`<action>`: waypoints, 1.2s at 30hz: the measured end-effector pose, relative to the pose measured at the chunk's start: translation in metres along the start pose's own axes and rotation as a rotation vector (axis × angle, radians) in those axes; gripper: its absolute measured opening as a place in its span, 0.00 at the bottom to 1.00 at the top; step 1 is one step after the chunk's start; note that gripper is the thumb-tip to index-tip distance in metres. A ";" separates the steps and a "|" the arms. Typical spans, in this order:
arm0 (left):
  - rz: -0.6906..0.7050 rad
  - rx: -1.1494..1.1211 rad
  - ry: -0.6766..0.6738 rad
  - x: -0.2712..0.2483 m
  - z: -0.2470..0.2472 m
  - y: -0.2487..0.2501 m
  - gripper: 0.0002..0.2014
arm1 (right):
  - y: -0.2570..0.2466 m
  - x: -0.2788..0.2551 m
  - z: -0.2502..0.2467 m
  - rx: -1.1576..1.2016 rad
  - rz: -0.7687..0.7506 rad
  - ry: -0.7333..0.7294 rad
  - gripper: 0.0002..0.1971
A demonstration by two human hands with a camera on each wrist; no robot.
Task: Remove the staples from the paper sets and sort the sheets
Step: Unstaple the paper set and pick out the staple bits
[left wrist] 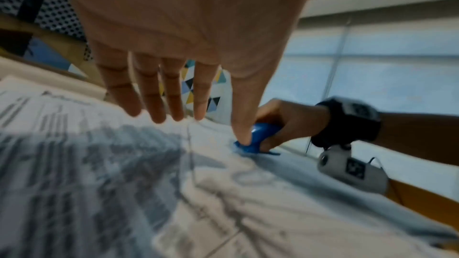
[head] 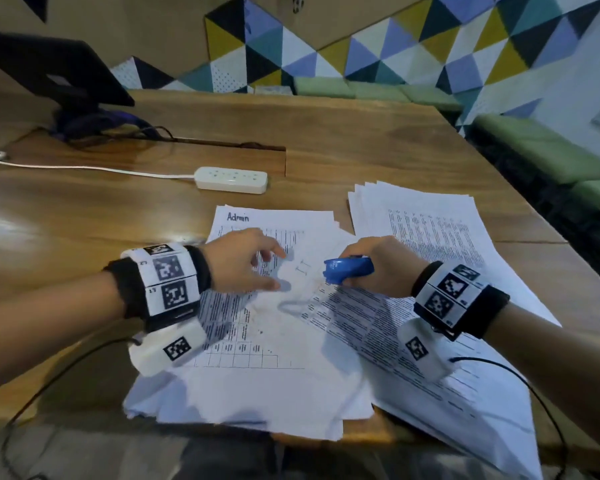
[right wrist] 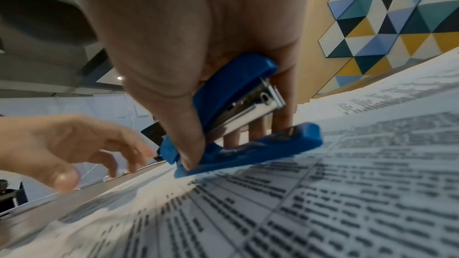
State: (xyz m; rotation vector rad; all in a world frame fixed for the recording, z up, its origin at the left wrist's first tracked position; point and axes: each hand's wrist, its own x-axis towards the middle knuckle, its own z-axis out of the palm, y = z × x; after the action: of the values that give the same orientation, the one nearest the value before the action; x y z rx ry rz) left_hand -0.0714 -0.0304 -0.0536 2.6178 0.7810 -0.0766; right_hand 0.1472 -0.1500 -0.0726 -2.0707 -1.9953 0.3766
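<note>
Office: wooden desk (head: pixel 326 140), power strip (head: pixel 231 180)

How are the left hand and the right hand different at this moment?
The right hand grips the blue stapler; the left hand holds nothing. The right hand's fingers curl round the tool; the left hand's fingers are spread and relaxed. Both are over the printed sheets, and both wrists wear marker bands.

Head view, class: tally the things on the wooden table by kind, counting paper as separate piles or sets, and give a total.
Paper piles or sets: 3 (Admin pile, far right pile, near right set)
Blue stapler, held by the right hand: 1
White power strip: 1
Black laptop: 1
Total: 6
</note>
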 end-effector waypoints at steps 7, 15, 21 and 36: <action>0.058 0.288 -0.341 0.013 0.022 -0.024 0.47 | -0.019 0.008 0.010 -0.009 -0.029 -0.127 0.11; 0.079 0.393 -0.484 0.017 0.031 -0.034 0.49 | -0.029 0.026 0.018 -0.023 -0.123 -0.137 0.12; 0.069 0.370 -0.417 0.020 0.043 -0.034 0.54 | -0.024 0.033 0.017 0.015 -0.144 -0.158 0.14; 0.213 0.552 -0.391 0.031 0.036 -0.022 0.59 | -0.030 0.027 0.018 0.005 -0.158 -0.181 0.13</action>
State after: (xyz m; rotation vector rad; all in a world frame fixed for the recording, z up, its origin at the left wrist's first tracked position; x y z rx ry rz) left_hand -0.0550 -0.0117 -0.0998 3.0235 0.3739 -0.8193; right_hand 0.1137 -0.1218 -0.0800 -1.9196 -2.2407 0.5536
